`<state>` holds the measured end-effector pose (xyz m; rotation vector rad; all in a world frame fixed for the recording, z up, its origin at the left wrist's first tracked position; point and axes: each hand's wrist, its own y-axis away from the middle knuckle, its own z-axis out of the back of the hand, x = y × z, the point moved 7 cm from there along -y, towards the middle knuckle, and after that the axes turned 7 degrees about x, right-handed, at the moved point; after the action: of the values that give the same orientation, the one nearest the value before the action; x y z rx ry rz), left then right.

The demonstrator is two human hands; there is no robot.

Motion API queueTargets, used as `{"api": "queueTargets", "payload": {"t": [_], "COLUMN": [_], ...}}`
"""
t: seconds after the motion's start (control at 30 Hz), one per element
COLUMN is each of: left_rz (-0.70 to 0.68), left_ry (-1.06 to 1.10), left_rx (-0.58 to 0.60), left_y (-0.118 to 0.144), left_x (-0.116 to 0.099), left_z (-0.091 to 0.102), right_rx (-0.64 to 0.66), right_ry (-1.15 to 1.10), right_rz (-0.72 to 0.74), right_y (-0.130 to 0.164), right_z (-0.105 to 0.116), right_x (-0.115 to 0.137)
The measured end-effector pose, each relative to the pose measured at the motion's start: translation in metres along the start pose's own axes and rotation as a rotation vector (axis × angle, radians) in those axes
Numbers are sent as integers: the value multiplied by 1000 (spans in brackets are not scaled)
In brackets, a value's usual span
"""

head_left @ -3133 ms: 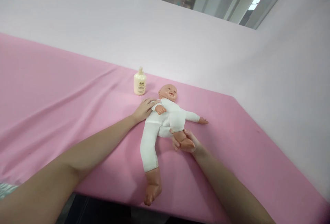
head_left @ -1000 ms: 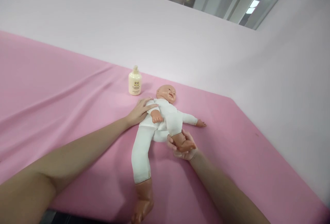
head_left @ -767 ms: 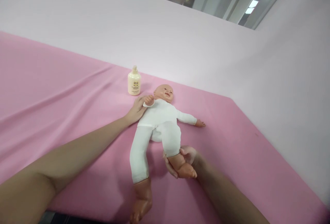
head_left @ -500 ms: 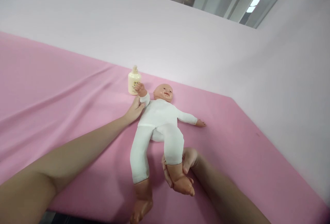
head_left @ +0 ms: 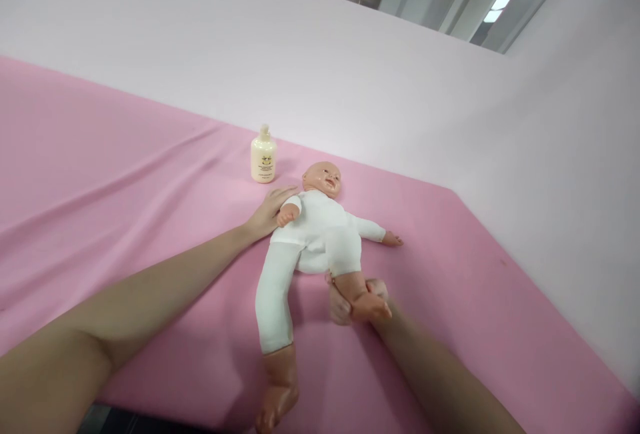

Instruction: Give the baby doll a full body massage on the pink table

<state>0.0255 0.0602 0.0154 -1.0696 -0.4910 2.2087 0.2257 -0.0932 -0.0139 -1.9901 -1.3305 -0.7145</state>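
Note:
A baby doll (head_left: 310, 234) in a white suit lies on its back on the pink cloth (head_left: 125, 174), head toward the wall. My left hand (head_left: 267, 211) rests flat against the doll's shoulder, beside its raised bent arm. My right hand (head_left: 345, 297) grips the doll's bare foot and ankle, with that leg bent up toward the body. The doll's other leg stretches straight toward me, its foot near the cloth's front edge. Its other arm lies out to the right.
A cream lotion bottle (head_left: 263, 157) stands upright on the cloth just behind the doll's head. Pale walls (head_left: 350, 81) close off the back and the right side. The cloth's front edge (head_left: 165, 414) runs along the bottom.
My right hand pulled the doll's leg out straight, then pushed it back into a bend. The doll's arm by my left hand swung up and came down again.

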Motion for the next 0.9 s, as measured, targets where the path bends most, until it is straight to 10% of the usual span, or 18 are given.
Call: {"api": "queueTargets", "payload": {"t": [0.17,0.3,0.67,0.9], "left_rz": [-115,-94,198,328], "left_ry": [-140,-142,210,392], "left_rx": [82,91,-131,-256], "left_y": [-1,0,-1,5], "left_x": [-19,-19,20,39], "left_z": [1,1,7,7], "right_rx": [-384,-429,109,330], "right_ry": [45,73,288,270], "right_rz": [51,26,-489,-438], "right_y": [-7,-5,-8,-21], "right_z": [7,9,-24,-40], "right_x": [16,13,-17,-11]}}
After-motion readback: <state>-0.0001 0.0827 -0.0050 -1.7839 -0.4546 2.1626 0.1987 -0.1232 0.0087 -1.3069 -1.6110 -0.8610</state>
